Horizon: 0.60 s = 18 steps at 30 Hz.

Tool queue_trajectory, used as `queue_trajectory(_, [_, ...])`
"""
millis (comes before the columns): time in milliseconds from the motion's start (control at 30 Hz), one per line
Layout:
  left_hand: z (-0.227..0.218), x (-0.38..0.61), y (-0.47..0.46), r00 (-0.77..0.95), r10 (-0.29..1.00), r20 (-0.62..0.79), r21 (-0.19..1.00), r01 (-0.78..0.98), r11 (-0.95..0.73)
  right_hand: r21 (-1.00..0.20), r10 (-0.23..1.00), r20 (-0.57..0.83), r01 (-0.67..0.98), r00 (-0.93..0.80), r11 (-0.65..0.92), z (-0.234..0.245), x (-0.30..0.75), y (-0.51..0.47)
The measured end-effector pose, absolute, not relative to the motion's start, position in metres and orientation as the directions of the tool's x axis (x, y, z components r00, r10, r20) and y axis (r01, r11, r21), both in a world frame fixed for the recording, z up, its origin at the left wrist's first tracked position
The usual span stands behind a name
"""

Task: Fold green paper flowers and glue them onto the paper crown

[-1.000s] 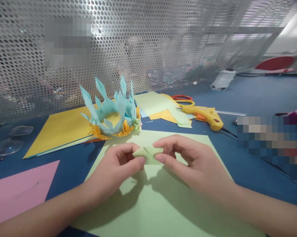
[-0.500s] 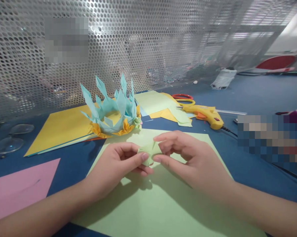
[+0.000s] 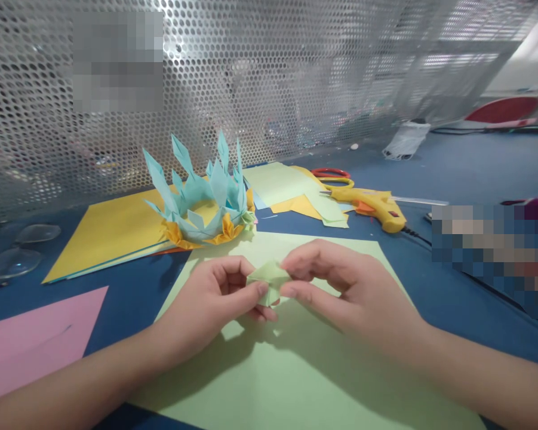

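A small piece of folded light-green paper [image 3: 271,276] is held up between my two hands. My left hand [image 3: 219,292] grips its left side, thumb on the front face and fingers behind. At its right edge, my right hand [image 3: 335,280] pinches the paper between thumb and fingertips. Below both hands lies a large light-green sheet [image 3: 304,376], with their shadows on it. Just beyond it stands a paper crown [image 3: 206,209] with tall light-blue points and yellow folded flowers, plus one small green flower at its right side.
A yellow glue gun [image 3: 371,203] and scissors [image 3: 334,178] lie at the back right, near paper scraps [image 3: 286,185]. To the left are yellow sheets [image 3: 103,233], clear glasses [image 3: 15,263] and a pink sheet [image 3: 40,340]. A perforated metal panel [image 3: 251,77] stands behind.
The folded paper has turned slightly in my fingers, and its raised flap near my right fingertips now lies flatter. My right fingers have shifted a little along its edge.
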State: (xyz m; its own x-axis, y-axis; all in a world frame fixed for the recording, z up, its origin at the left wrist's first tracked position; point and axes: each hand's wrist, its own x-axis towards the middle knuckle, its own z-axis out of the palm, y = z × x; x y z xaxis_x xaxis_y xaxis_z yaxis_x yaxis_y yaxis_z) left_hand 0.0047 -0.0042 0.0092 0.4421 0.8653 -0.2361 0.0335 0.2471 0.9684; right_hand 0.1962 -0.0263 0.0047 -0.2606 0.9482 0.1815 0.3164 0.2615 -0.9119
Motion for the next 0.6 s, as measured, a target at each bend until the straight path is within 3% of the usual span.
queue_trajectory(300, [0.0085, 0.0053, -0.0038, 0.455, 0.865, -0.212, 0.974, 0.027, 0.225, -0.896, 0.956, 0.164, 0.369, -0.242, 0.246, 0.0007, 0.1945, -0.0258])
queue_trajectory(500, [0.0094, 0.0058, -0.0044, 0.443, 0.866, -0.232, 0.971, 0.053, 0.233, -0.853, 0.932, 0.257, 0.395, -0.255, 0.343, 0.0029, 0.1955, -0.0279])
queue_trajectory(600, [0.0104, 0.0066, -0.0046, 0.420, 0.876, -0.238, 0.971, 0.081, 0.225, -0.850, 0.932, 0.234, 0.408, -0.278, 0.335, 0.0062, 0.1964, -0.0278])
